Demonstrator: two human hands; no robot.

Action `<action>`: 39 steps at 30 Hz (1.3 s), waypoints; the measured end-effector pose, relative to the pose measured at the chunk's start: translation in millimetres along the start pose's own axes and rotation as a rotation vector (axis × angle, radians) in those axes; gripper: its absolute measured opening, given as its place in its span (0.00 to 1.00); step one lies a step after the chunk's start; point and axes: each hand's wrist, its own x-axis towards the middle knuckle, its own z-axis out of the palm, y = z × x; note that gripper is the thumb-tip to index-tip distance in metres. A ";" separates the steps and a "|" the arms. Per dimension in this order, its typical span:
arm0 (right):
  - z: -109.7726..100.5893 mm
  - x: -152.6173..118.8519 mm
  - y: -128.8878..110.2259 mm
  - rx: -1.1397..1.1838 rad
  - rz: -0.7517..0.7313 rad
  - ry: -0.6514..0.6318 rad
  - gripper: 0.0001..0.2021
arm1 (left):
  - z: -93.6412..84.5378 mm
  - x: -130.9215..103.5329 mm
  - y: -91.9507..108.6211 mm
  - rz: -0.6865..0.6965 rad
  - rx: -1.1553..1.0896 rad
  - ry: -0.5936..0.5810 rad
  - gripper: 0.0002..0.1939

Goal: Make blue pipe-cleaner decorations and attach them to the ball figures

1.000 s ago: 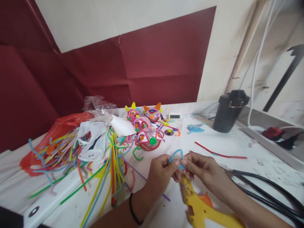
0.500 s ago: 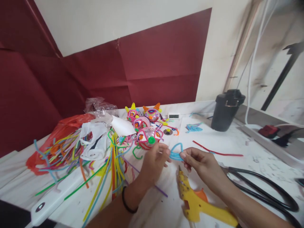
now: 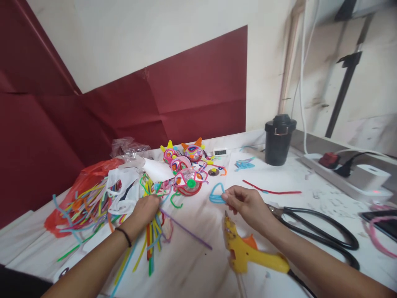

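Above the white table [image 3: 186, 273], your right hand [image 3: 249, 205] pinched a blue pipe cleaner loop [image 3: 217, 199] between thumb and fingers, near the nozzle of the yellow glue gun [image 3: 248, 253]. Your left hand [image 3: 146, 210] was at the bundle of pipe cleaners [image 3: 151, 244]; its fingertips were hidden, so its grip could not be told. Black-handled scissors [image 3: 294, 210] lay to the right of the glue gun.

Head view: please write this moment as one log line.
right hand: holds blue pipe-cleaner loop | left hand: over pipe-cleaner bundle, grip unclear | glue gun: on table
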 end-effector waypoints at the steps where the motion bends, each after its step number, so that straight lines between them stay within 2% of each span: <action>1: -0.5 0.2 -0.3 -0.006 -0.008 0.001 0.16 | 1.1 1.0 -1.7 0.008 -0.007 -0.004 0.10; 5: -2.2 0.5 -2.3 -0.044 -0.032 0.003 0.15 | -7.1 5.0 -14.0 0.071 -0.121 -0.007 0.10; 11: -2.6 0.3 -2.3 -0.050 -0.035 0.005 0.15 | -42.5 6.6 -44.2 0.087 -0.418 0.038 0.09; 18: -1.3 -2.1 -3.8 -0.069 -0.037 -0.034 0.16 | -81.3 1.0 -62.0 -0.022 -0.713 0.065 0.13; 22: -0.1 -2.0 -2.6 -0.062 -0.040 -0.038 0.16 | -96.7 3.1 -70.2 -0.132 -0.956 0.083 0.11; 25: 0.6 -1.2 -1.4 -0.065 -0.040 -0.039 0.16 | -108.0 7.0 -76.6 -0.154 -1.037 0.112 0.07; 29: 0.6 -0.4 -0.7 -0.059 -0.039 -0.044 0.16 | -125.7 13.9 -76.6 -0.173 -1.081 0.179 0.05; 39: 1.4 -1.1 2.2 -0.039 -0.043 -0.036 0.16 | -168.3 37.5 -51.4 -0.183 -1.179 0.415 0.10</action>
